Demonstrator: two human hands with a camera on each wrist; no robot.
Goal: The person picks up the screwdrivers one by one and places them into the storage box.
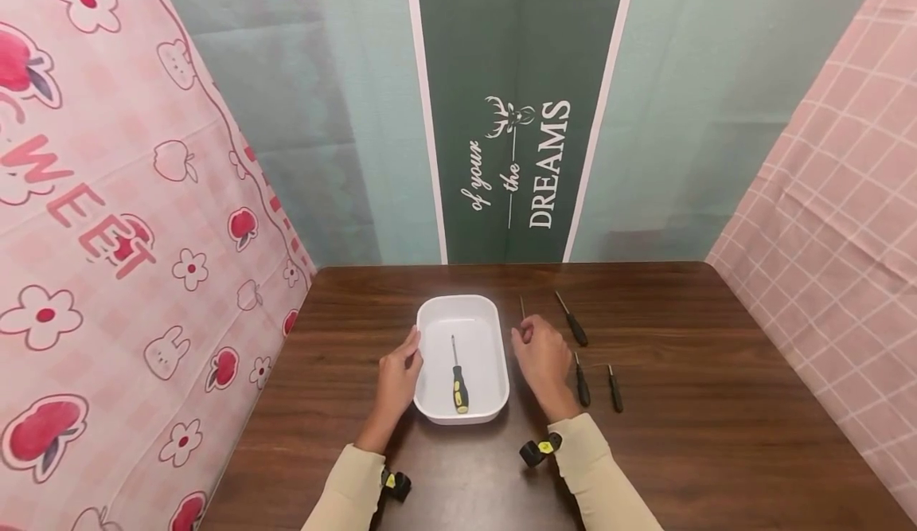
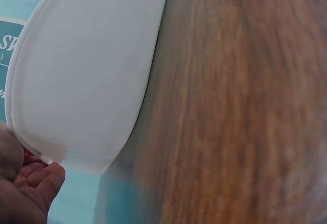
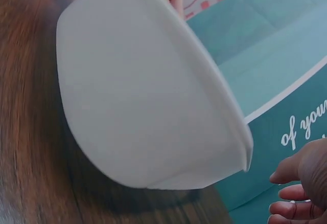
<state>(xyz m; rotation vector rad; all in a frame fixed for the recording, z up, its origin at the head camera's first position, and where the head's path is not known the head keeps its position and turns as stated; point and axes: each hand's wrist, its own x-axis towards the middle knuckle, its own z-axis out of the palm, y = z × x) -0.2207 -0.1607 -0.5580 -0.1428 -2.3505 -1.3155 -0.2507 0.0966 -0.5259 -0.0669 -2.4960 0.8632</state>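
Observation:
A white rectangular dish (image 1: 462, 302) stands on the table, and a screwdriver (image 1: 460, 388) with a black-and-yellow handle lies inside it. My left hand (image 1: 398, 372) holds the dish's left rim, its fingertips at the edge; the left wrist view shows the dish's outer wall (image 2: 87, 75) above curled fingers. Just right of the dish, my right hand (image 1: 542, 356) has its fingers curled round a screwdriver (image 1: 521, 305). Only that screwdriver's thin shaft shows, pointing away past the fingertips; its handle is hidden by the hand.
Right of my right hand lie a longer black-handled screwdriver (image 1: 573, 324) and two shorter ones, one (image 1: 582, 384) near the wrist and another (image 1: 615, 392) farther right. The wooden table (image 1: 716, 404) meets a green printed cloth (image 1: 516, 53) at the back, with pink cloths at both sides.

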